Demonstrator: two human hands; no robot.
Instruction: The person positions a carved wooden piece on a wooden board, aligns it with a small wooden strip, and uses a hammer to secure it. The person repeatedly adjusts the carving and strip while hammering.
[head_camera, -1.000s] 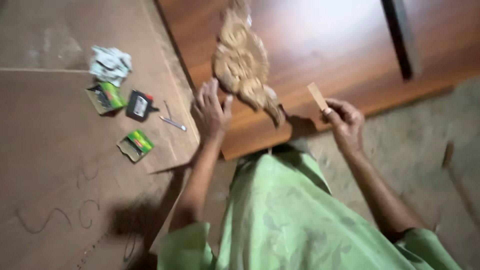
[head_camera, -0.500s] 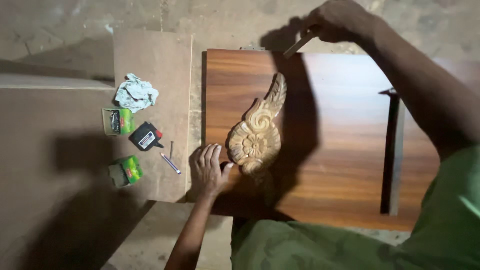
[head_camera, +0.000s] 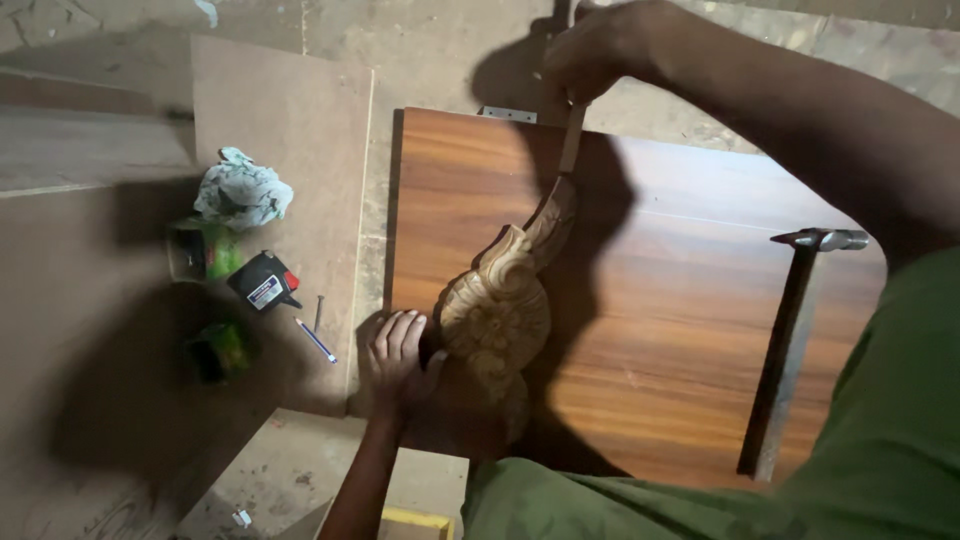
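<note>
A carved wooden ornament (head_camera: 503, 300) with a scroll and a wing-like tip lies on a glossy brown wooden panel (head_camera: 660, 320). My left hand (head_camera: 398, 358) rests flat on the panel's left edge, fingers spread, touching the ornament's round base. My right hand (head_camera: 592, 52) is stretched to the far side and grips a thin flat wooden strip (head_camera: 571, 140) that points down at the ornament's upper tip.
A hammer (head_camera: 790, 340) lies on the panel's right side. On the board at left sit a crumpled cloth (head_camera: 241, 192), a tape measure (head_camera: 264, 283), two green packets (head_camera: 203, 250), a pencil (head_camera: 316, 341) and a nail (head_camera: 319, 312). A metal hinge (head_camera: 508, 114) is at the panel's far edge.
The view has swung to look straight down on the panel. My right hand has reached from beside the ornament to the panel's far edge with the strip. My left hand stays by the ornament.
</note>
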